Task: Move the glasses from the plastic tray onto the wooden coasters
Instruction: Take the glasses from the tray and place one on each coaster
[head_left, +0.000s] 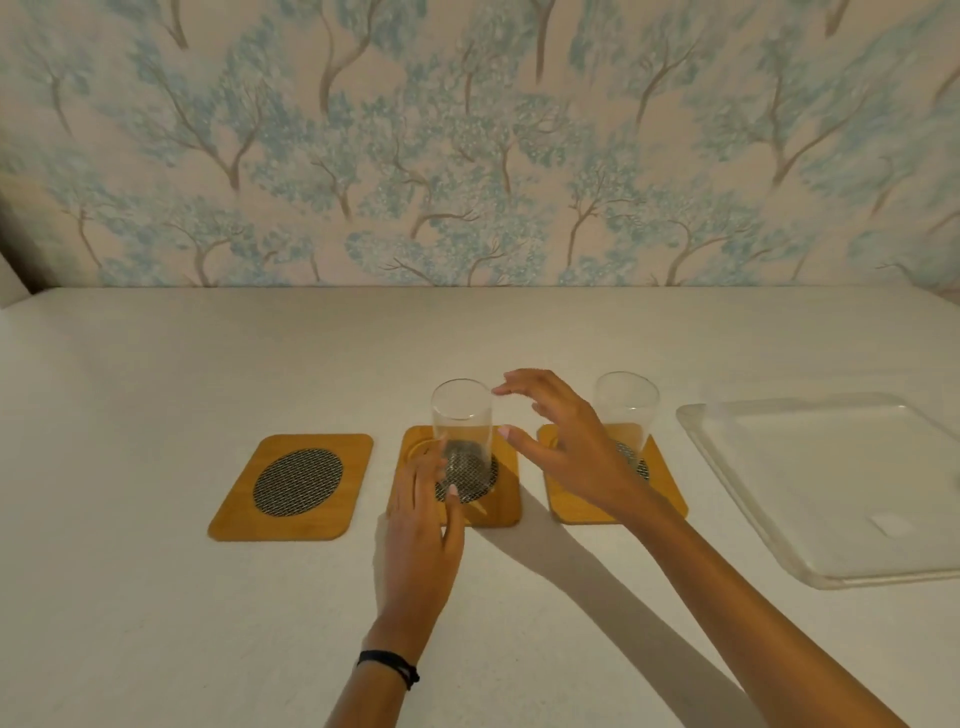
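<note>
Three wooden coasters with dark mesh ovals lie in a row on the white table. The left coaster (293, 488) is bare. A clear glass (461, 431) stands upright on the middle coaster (501, 506). A second clear glass (626, 410) stands on the right coaster (571, 506), partly hidden by my right hand. My right hand (563, 441) hovers open just right of the middle glass, fingers spread and close to its rim. My left hand (423, 525) rests flat with its fingertips on the middle coaster's front left corner, beside the glass. The clear plastic tray (769, 530) at the right holds no glasses.
The white table runs back to a wall papered with blue trees. The tray reaches the frame's right edge. A black band circles my left wrist (389, 665).
</note>
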